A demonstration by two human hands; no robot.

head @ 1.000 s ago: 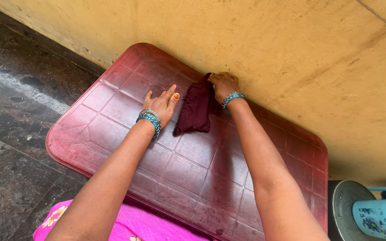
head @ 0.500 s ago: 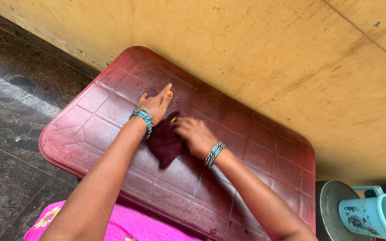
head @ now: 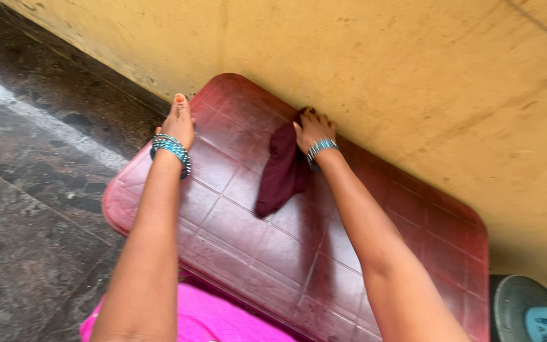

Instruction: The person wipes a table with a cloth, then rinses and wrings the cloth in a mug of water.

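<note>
A: Status of the cloth?
B: Maroon cloth (head: 281, 172) lies at the table's (head: 375, 253) far edge by the wall; right hand (head: 312, 128) fingers press it down, wiping unfinished.
A: Left hand (head: 178, 121)?
B: Fingers together, flat at the left rim.

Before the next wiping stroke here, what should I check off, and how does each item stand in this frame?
1. Right hand pressing on the dark maroon cloth: ok, fingers rest on its far end by the yellow wall.
2. Cloth lying on the red table: ok, it trails toward the person, none of it over an edge.
3. Left hand steadying the table: ok, it sits at the far left edge.
4. Left hand out of the cloth's way: ok, apart from it.
5. Tabletop free of things in the wiping path: ok in the part shown.
6. How clean the surface is: cannot tell, the picture is blurred.
</note>
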